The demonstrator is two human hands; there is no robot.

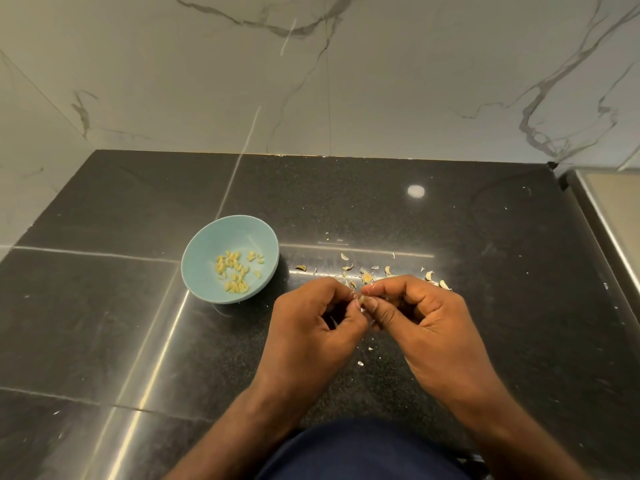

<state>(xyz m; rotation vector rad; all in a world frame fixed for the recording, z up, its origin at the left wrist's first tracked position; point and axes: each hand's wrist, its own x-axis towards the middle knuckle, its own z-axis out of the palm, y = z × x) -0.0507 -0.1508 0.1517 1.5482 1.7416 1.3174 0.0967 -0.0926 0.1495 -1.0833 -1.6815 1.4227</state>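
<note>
**Head view.** Both hands meet above the middle of the black stone counter (485, 271), nearer its front edge than its back edge. The left hand (311, 323) and the right hand (426, 320) have their fingers curled. The thumb and forefinger tips of both pinch one small pale seed (362, 299) between them, held clear of the surface. A grip from two sides suits splitting the shell, which appears to be the step in hand.

A pale blue bowl (194, 258) stands just left of the hands, left of the counter's centre, within easy reach for dropping each piece in. It holds a small heap of yellowish kernels (235, 271). Torn husks (367, 277) lie scattered just beyond the fingertips, towards the back edge, apart from the bowl, so that waste and yield seem sorted. Marbled wall tiles (311, 81) rise behind the back edge.
</note>
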